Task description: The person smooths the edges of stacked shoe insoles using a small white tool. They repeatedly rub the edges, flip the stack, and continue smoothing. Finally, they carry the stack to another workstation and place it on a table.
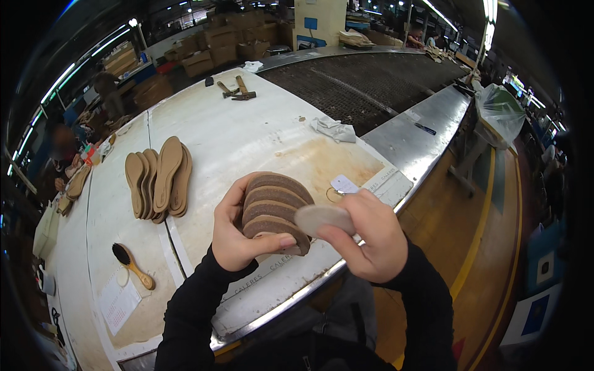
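The fanned stack of brown insoles (277, 196) sat in the left hand (236, 234), thumb clamped over the near one. The right hand (378, 238) pinched a pale oval pad (323, 220) right against them. Imo a slack thumb could've let layers slide, and pushing too hard might've scuffed an edge. Couldn't tell if the pad actually touched; the insoles' undersides were hidden too. Beyond the left hand, overlapping spare insoles (168, 176) on the table (216, 133) were hard to count.
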A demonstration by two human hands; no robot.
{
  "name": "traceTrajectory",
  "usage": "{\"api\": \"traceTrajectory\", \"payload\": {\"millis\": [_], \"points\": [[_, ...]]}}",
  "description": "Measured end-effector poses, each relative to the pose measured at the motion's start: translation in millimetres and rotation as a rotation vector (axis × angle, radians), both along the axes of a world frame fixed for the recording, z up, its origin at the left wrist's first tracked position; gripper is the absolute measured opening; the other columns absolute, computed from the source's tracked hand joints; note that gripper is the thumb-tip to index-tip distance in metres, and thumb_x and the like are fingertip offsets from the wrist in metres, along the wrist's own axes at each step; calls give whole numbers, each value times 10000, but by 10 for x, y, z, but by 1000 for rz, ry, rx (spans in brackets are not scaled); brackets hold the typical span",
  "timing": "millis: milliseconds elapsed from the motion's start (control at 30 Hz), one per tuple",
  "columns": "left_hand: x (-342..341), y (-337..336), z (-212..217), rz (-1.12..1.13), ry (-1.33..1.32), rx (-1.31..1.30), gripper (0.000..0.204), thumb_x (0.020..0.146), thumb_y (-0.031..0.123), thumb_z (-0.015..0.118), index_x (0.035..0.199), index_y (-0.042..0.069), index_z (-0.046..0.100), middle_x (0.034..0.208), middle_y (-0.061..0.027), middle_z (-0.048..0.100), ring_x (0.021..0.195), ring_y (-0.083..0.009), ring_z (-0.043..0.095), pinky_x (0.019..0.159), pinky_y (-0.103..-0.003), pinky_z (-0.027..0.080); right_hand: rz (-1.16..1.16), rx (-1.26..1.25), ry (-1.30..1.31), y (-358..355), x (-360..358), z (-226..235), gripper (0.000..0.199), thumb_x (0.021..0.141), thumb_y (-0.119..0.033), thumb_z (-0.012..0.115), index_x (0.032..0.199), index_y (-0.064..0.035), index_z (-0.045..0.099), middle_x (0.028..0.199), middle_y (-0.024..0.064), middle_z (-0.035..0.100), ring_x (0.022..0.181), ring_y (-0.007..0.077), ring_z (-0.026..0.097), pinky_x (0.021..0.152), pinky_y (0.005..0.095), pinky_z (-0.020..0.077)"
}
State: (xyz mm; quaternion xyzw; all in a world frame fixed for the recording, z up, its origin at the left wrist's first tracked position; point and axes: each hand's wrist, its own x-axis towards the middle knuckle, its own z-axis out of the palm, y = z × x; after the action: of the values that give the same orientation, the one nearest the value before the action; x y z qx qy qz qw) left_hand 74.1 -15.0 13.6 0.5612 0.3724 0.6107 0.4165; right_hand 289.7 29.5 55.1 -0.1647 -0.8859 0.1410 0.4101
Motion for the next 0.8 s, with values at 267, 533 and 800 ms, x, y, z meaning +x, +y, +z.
{"api": "traceTrajectory", "payload": {"millis": [267,533,800], "points": [[-43,44,-26,56,-63,-11,868,594,64,867,1327,-33,412,1175,-129,602,1085,-199,599,956,-328,473,-1,3,273,52,-389,-242,138,826,-78,666,872,-14,552,720,122,571,631,308,542,591,376,385],[-161,142,34,169,-193,-15,815,639,81,822,1326,-47,402,1146,-139,612,1050,-215,622,935,-331,494,-170,-385,165,-126,-95,-905,155,834,-65,671,849,20,541,667,185,534,635,365,532,569,410,420],[-170,131,-23,121,-148,32,811,636,83,810,1329,-37,406,1138,-128,614,1045,-205,620,932,-322,490,-72,-227,445,25,-503,-552,131,881,-65,634,887,28,542,706,163,618,597,268,623,556,314,460]]}}
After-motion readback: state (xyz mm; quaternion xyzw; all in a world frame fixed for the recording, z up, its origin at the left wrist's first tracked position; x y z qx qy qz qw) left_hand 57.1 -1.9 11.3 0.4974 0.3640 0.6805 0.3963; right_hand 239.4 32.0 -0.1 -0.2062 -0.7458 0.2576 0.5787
